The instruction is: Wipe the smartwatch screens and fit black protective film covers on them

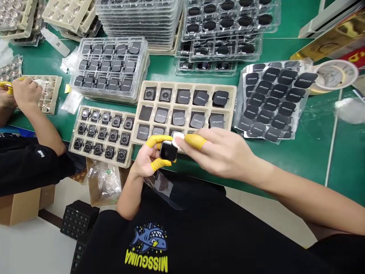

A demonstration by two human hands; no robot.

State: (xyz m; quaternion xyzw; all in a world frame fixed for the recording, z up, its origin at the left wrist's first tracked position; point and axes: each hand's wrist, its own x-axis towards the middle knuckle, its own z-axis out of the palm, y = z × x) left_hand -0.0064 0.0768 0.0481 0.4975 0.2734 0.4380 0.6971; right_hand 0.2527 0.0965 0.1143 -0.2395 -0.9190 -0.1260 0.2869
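My left hand (148, 155), with yellow finger covers, grips a small square black watch (168, 151) by its edges, dark screen up. My right hand (219, 150), also with yellow covers, pinches a small white pad (178, 140) at the watch's upper right corner. Behind them lies a beige tray (234, 110) of black square pieces with white lettering. Its two upper left compartments show watch backs, and the one below holds a plain dark square. Left of it, another beige tray (130, 131) carries rows of watch bodies.
Stacked clear trays (144, 72) stand behind, beside taller stacks (139, 23). Sheets of black labelled squares (265, 101) and a tape roll (333, 76) lie right. At the left, another person's hands (27, 91) work over a tray (57, 95). A white bottle (55, 42) lies upper left.
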